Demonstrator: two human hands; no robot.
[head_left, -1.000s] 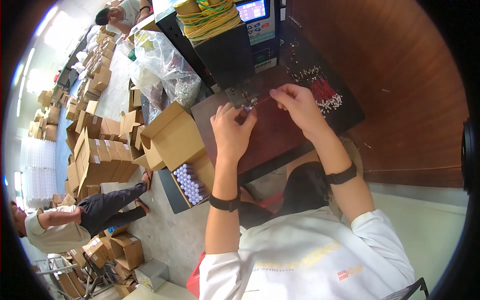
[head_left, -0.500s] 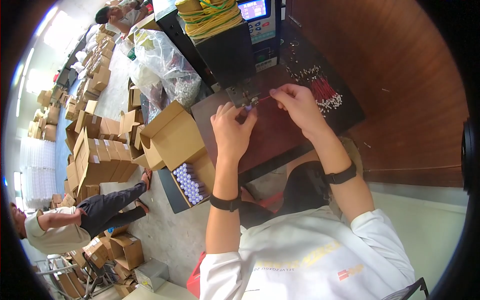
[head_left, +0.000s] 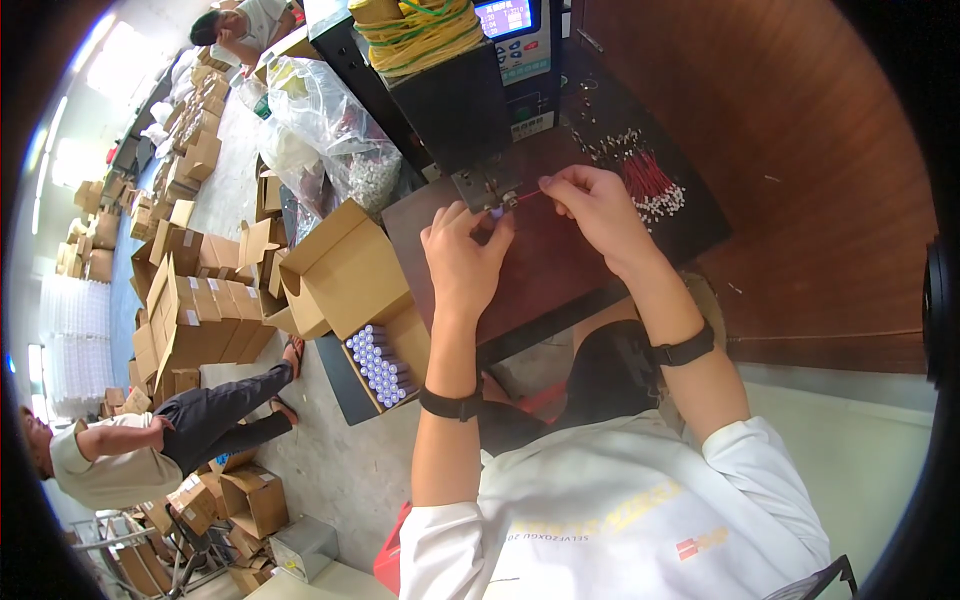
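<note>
My left hand (head_left: 466, 258) is closed round a small purple cylindrical battery cell (head_left: 497, 214), held under the metal electrodes (head_left: 490, 188) of a black spot-welding machine (head_left: 450, 115). Mostly hidden by my fingers, the cell shows only at one end. To its right, my right hand (head_left: 598, 212) pinches a thin red wire (head_left: 532, 195) between thumb and forefinger. The wire runs left to the electrodes beside the cell. Whether its tip touches the cell cannot be made out. Both hands hover over a dark reddish-brown board (head_left: 540, 255).
Red leads with white connectors (head_left: 655, 185) lie at the right on the dark worktop. An open cardboard box (head_left: 345, 270) at the left holds several purple cells (head_left: 378, 370). Yellow-green wire (head_left: 425, 40) sits on the machine. A clear plastic bag (head_left: 335, 130) stands behind. Two people are farther left.
</note>
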